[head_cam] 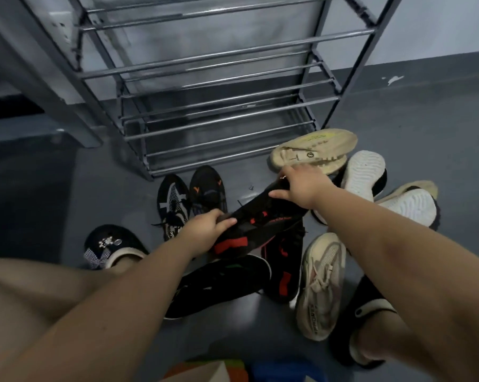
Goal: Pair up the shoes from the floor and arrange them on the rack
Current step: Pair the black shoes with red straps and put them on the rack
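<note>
Both hands on the black knit sneaker with red patches (256, 224), lifted over the floor pile before the grey metal rack (219, 106). Left hand (208, 230) pinches its heel end; right hand (304, 188) grips the toe end

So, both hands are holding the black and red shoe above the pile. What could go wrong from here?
1. The rack has shelves of thin bars with gaps; a shoe set down carelessly might tip or slip between them.
2. The left hand and right hand grip the black and red shoe, whose likely partner lies partly under it and could be overlooked.
3. Several black shoes look alike in the dim light, so a wrong pairing is possible.
</note>
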The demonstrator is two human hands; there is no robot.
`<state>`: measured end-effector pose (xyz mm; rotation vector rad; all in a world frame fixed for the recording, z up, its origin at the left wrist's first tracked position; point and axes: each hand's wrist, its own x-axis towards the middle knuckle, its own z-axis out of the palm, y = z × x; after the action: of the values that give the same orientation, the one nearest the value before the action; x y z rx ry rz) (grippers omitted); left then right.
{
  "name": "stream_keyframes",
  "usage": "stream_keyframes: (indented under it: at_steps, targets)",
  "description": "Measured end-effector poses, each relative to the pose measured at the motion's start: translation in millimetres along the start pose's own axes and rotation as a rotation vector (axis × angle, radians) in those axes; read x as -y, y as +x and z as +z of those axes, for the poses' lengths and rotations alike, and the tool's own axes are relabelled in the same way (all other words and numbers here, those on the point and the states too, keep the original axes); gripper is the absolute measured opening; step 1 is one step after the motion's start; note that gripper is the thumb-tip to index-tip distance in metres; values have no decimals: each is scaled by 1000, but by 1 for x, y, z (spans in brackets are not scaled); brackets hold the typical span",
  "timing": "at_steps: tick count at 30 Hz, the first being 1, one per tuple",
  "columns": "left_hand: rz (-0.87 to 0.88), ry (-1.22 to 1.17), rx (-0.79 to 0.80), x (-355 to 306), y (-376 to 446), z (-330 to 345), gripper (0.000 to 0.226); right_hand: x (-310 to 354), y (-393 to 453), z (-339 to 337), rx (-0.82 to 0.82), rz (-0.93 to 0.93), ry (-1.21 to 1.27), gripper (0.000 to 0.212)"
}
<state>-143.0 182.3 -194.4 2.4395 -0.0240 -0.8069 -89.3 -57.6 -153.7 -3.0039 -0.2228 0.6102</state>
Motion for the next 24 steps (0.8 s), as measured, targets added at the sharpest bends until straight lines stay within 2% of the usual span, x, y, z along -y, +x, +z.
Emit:
stream_keyframes:
  at_steps: [2,4,9,12,15,18,24]
  targets:
    - [-50,-80,20,6,0,7,46,-4,-9,11,-43,199,159,78]
    - [-117,-182,20,13,0,17,47,-5,-20,30,-17,376,433,80]
    - [-301,-369,-11,25,7,43,52,-1,-49,99,132,608,891,72]
    - [-393,-518,32,36,10,61,59,2,-67,136,243,701,934,68]
    - [-445,-560,57,39,10,79,52,8,-79,161,316,777,970,66]
    - [-493,-624,76,33,7,89,42,13,-80,171,339,781,977,63]
    - [-476,-635,138,45,8,99,51,9,-77,177,338,783,1091,57]
